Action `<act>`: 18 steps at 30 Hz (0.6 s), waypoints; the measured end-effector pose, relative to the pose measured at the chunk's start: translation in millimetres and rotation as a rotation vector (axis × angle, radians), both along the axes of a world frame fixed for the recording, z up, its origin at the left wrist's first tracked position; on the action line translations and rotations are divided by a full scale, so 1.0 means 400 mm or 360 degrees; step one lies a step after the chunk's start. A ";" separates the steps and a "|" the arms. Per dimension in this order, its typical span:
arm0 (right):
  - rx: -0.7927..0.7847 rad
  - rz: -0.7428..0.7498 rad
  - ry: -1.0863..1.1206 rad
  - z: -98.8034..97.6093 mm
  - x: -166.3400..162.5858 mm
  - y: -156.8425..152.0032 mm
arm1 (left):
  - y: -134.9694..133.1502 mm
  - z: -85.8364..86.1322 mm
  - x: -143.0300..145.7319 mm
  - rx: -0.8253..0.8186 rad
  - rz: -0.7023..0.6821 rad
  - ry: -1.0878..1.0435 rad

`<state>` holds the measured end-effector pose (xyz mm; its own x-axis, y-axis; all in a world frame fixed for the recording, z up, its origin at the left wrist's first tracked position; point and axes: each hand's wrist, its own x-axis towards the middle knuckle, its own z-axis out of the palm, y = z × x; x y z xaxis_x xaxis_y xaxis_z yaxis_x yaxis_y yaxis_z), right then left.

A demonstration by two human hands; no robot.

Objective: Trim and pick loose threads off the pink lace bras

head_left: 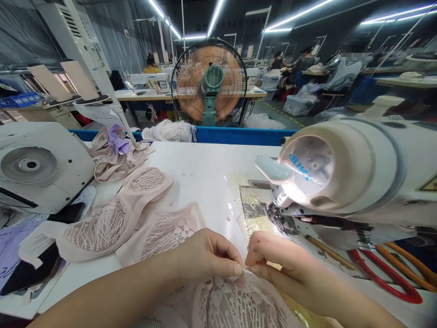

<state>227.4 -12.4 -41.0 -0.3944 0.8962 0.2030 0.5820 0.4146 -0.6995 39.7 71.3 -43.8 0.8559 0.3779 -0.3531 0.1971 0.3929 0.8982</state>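
My left hand (208,255) and my right hand (283,262) meet at the fingertips and both pinch the top edge of a pale pink lace piece (235,303) that lies in front of me. The pinch sits just short of the needle area (273,212) of a white sewing machine (358,168), which is lit by its lamp. More pink lace cups (112,223) lie on the white table (201,173) to the left of my left hand.
A second white machine (37,166) stands at the left, a dark phone (30,269) beside it. Red-handled scissors (385,278) lie at the right. A pile of pink and purple fabric (116,150) and an orange fan (209,82) are behind. Other people work at far tables.
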 end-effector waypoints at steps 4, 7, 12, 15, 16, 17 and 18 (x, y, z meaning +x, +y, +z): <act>0.0005 0.0033 -0.0049 0.005 0.004 0.007 | -0.001 0.001 -0.002 0.0035 0.0003 0.0019; 0.0026 0.0043 -0.0067 0.013 0.004 0.008 | -0.001 -0.004 -0.002 0.0072 -0.0001 0.0015; 0.0055 0.0025 -0.0059 0.018 0.004 0.008 | 0.000 -0.008 -0.003 0.0143 -0.0052 -0.0046; 0.0079 0.0003 -0.0031 0.016 0.009 0.004 | -0.005 0.005 -0.001 0.0330 -0.0032 -0.0040; 0.0084 -0.0005 -0.0016 0.015 0.011 0.002 | -0.007 0.011 0.001 0.0432 -0.0018 -0.0035; 0.0090 -0.0008 -0.0002 0.016 0.013 0.000 | -0.010 0.017 0.003 0.0533 -0.0005 -0.0030; 0.0093 -0.0006 0.0005 0.017 0.015 -0.002 | -0.012 0.023 0.005 0.0615 0.0005 -0.0026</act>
<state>233.3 -13.4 -34.2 -0.3902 0.8843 0.2566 0.5814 0.4527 -0.6760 41.9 66.5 -34.7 0.8590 0.4828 -0.1703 0.1806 0.0254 0.9832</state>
